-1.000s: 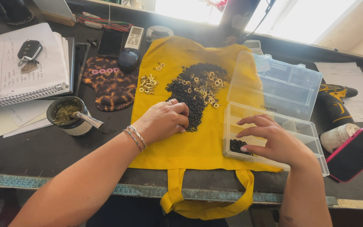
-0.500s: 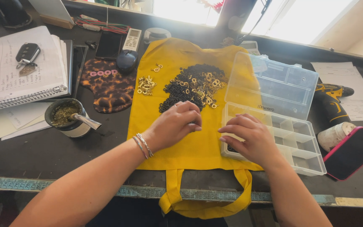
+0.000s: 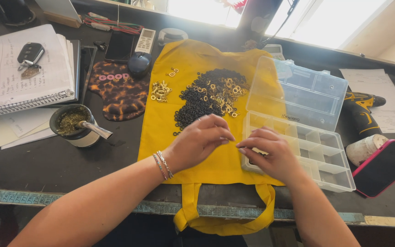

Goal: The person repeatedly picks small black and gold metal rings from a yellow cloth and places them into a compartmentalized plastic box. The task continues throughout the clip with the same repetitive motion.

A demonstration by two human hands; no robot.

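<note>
My left hand (image 3: 201, 142) and my right hand (image 3: 270, 154) meet fingertip to fingertip over a yellow cloth bag (image 3: 193, 91), at the near left corner of an open clear compartment box (image 3: 330, 160). Both hands have their fingers pinched together. Anything between them is too small to see. Just beyond my left hand lies a heap of small black and gold rings (image 3: 209, 96). A smaller cluster of gold pieces (image 3: 160, 90) lies to its left on the bag. My left wrist wears thin bracelets.
A cup with a metal straw (image 3: 75, 126) stands left of the bag, near a patterned mouse pad (image 3: 117, 91) with a mouse (image 3: 139, 64). A notebook with a car key (image 3: 21, 68) is far left. A pink-cased phone (image 3: 384, 167) and a drill (image 3: 362, 107) lie right.
My left hand left the ring heap and came toward me to the box's corner. My right hand drew back from the box's front compartment to meet it.
</note>
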